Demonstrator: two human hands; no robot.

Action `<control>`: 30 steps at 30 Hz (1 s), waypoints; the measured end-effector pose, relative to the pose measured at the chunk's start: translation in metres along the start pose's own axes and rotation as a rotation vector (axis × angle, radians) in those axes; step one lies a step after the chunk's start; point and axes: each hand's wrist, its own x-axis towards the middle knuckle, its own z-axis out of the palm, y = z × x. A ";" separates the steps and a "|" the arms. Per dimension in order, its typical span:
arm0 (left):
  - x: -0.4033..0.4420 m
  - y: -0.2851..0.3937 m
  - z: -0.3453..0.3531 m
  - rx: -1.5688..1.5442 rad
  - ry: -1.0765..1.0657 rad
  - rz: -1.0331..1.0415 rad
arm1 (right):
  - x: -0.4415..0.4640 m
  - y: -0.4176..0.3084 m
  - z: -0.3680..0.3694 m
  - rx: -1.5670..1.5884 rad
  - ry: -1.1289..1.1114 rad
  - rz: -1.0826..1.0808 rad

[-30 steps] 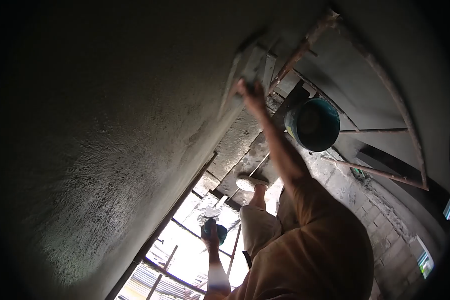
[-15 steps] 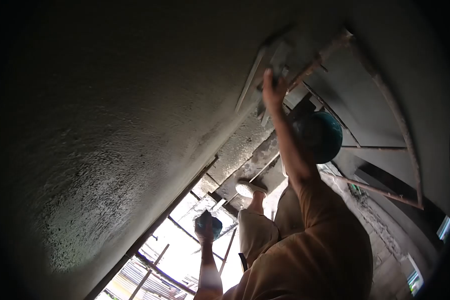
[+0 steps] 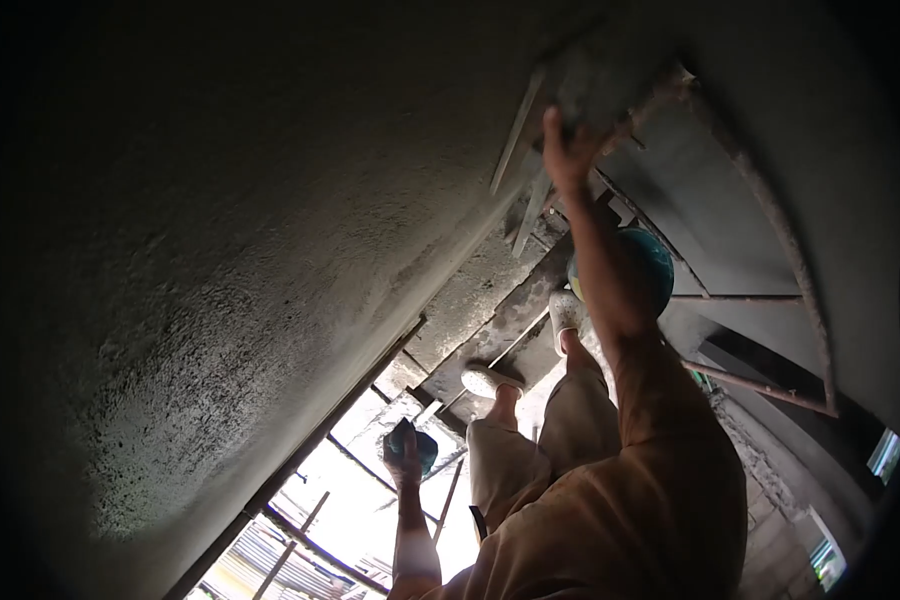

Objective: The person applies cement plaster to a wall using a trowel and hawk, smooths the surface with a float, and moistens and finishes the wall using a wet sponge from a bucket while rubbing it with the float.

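High against the rough grey wall, my right hand is wrapped round a long flat plastering float, whose pale edge lies along the wall; its far part is dim and blurred. Low on the left, my left hand grips a small dark blue-green container above the bright gap beside the planks. What the container holds cannot be made out. A blue-green bucket stands on the planks, partly hidden behind my right forearm.
Rusty scaffold poles rise at the right, in front of another grey wall. My feet in pale clogs stand on narrow concrete-stained planks. Beside them a bright open gap shows bars and corrugated sheets below.
My right hand and the float have moved up and to the right along the wall. My left hand has shifted slightly left with the container. My second clog now shows.
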 end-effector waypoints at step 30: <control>-0.047 0.091 -0.044 0.350 0.135 -0.058 | -0.187 -0.263 0.039 0.528 -1.162 0.457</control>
